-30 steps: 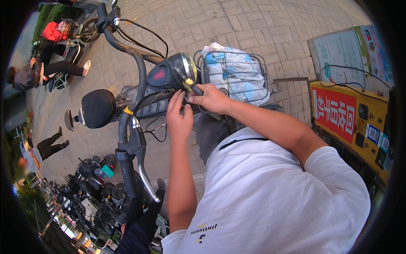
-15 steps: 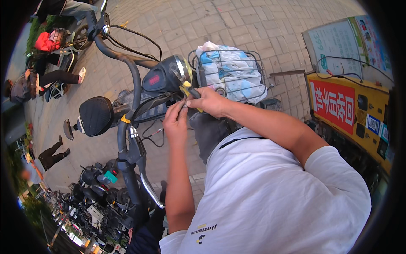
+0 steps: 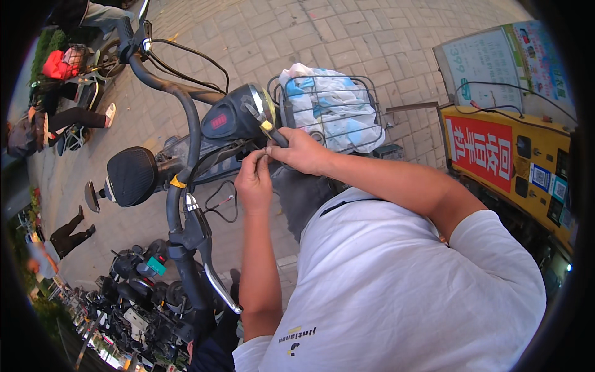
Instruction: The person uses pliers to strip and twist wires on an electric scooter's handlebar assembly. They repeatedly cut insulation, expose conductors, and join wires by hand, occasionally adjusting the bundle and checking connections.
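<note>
right hand (image 3: 302, 152): closed on handle of yellow-and-black pliers (image 3: 266, 126)
left hand (image 3: 253, 181): 8 o'clock of right, fingertips pinched; contents too small to tell
pliers axis: diagonal, nose toward 11
dash (image 3: 232, 115), 10 o'clock: red readout
wire basket (image 3: 374, 87), 2 o'clock: white-and-blue plastic bag (image 3: 331, 111)
yellow cabinet (image 3: 540, 152), 3 o'clock: red sign (image 3: 480, 154), white characters

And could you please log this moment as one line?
left hand: pinched, contents unclear | right hand: gripping yellow-and-black tool | nearby: handlebar, white-and-blue bag
</note>
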The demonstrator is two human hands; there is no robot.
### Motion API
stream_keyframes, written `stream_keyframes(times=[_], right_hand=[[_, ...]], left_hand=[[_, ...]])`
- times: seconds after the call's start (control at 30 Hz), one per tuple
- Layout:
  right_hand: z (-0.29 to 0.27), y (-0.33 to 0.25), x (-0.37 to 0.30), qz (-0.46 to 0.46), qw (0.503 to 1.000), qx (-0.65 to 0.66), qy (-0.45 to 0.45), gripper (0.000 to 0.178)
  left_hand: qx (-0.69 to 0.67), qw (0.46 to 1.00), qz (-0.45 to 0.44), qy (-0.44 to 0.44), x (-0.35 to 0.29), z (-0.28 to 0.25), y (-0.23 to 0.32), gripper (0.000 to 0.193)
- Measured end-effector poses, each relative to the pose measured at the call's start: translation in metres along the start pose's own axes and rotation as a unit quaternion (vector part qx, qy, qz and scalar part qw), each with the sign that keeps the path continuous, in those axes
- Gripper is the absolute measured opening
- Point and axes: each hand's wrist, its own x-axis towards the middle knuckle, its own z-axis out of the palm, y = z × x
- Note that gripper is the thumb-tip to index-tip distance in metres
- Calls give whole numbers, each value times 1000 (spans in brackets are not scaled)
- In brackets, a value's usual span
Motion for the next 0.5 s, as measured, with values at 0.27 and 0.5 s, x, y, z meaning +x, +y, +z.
stream_keyframes(times=[0.27, 0.5], right_hand=[[2, -27, -8, 40, 996, -82, 19, 24], [2, -15, -9, 49, 991, -122, -5, 24]], left_hand=[[-8, 998, -53, 29, -13, 10, -2, 7], [-17, 995, -21, 95, -20, 15, 5, 8]])
